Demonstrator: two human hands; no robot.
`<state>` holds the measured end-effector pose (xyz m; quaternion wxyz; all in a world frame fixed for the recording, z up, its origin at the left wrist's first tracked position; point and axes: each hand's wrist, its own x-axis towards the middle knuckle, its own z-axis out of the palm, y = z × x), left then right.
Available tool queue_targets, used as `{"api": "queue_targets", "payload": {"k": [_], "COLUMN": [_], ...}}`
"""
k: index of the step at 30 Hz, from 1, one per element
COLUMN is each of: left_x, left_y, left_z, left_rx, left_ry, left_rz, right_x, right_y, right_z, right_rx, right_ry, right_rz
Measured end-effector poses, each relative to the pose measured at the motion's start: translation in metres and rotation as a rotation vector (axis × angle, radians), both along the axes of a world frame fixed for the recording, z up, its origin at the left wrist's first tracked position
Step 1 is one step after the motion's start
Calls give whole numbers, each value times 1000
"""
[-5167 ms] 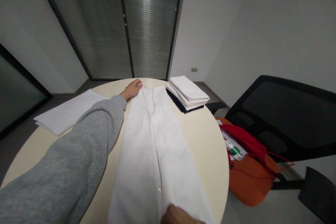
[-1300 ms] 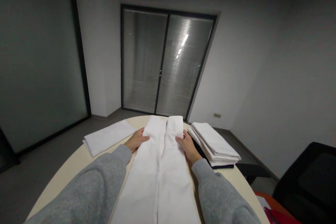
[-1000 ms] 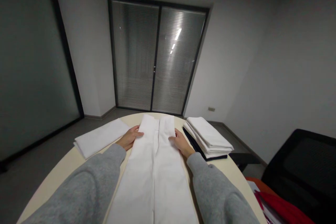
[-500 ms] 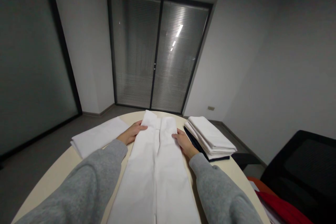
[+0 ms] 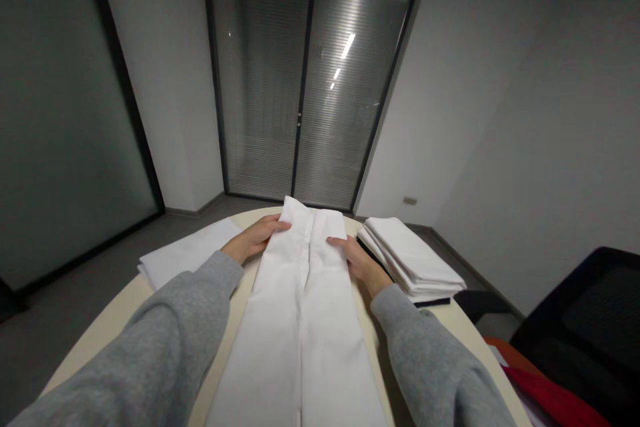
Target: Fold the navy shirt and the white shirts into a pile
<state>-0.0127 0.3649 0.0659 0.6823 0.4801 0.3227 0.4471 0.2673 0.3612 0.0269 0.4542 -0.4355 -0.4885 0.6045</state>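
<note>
A long white cloth (image 5: 300, 320), its two sides meeting along a centre line, stretches from the near edge of the view to the far side of the round table. My left hand (image 5: 259, 236) grips its far left edge, thumb on top and fingers underneath. At the far right edge, my right hand (image 5: 356, 257) pinches the cloth the same way, thumb on top. The far end of the cloth looks slightly raised, its left corner sticking up.
A folded white cloth (image 5: 187, 252) lies at the table's left. White folded cloths (image 5: 413, 257) are stacked over something dark at the right. A black chair (image 5: 590, 320) with red fabric (image 5: 547, 390) stands beyond the table's right edge (image 5: 487, 353).
Both hands and the far end of the cloth have moved slightly up and right in the view. The camera view has also shifted a little.
</note>
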Motion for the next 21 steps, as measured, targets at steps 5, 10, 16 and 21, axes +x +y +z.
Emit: {"api": "queue_targets", "payload": {"k": [5, 10, 16, 21], "left_x": [6, 10, -1, -13], "left_y": [10, 23, 14, -35], "left_z": [-4, -14, -13, 13], "left_rx": [16, 41, 203, 565], "left_ry": [8, -24, 84, 403], "left_rz": [87, 211, 228, 232], "right_x": [7, 11, 19, 32], "right_y": [11, 21, 10, -39], "right_z": [-1, -5, 0, 8], "right_rx": [44, 197, 473, 628], "right_ry": [8, -28, -213, -399], "right_rz": [-6, -48, -72, -49]}}
